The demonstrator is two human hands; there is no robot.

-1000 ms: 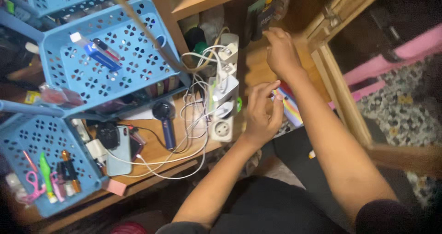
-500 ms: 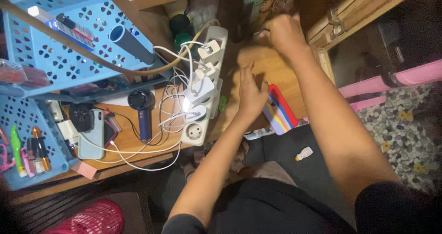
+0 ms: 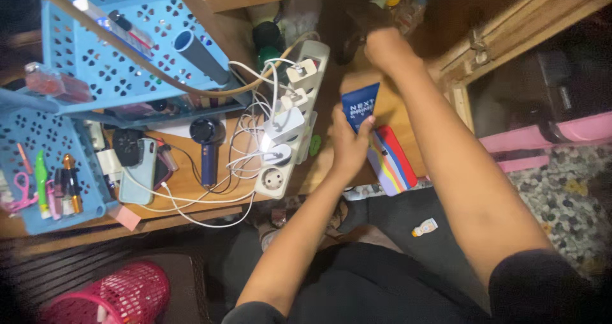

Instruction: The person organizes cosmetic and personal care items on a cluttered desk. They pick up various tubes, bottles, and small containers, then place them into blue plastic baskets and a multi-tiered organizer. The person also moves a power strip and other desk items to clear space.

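Observation:
My left hand (image 3: 348, 147) grips a small dark blue box (image 3: 359, 108) with white lettering, held upright over the wooden desk (image 3: 191, 185). My right hand (image 3: 384, 48) reaches further back toward dark items under the shelf; what its fingers hold is hidden. A rainbow-striped phone case (image 3: 394, 161) lies on the desk edge just right of my left hand. A white power strip (image 3: 290, 129) with several chargers and tangled white cables sits just left of it.
Blue perforated baskets (image 3: 124, 50) with pens and tubes stand at left. A phone (image 3: 136, 171) and a small dark blue handheld fan (image 3: 208, 148) lie on the desk. A pink basket (image 3: 108, 295) sits on the floor. A small bottle (image 3: 424, 227) lies by my lap.
My left hand has picked up the dark blue box, which was not in it before. My right hand stays at the back under the shelf. The view shifted slightly.

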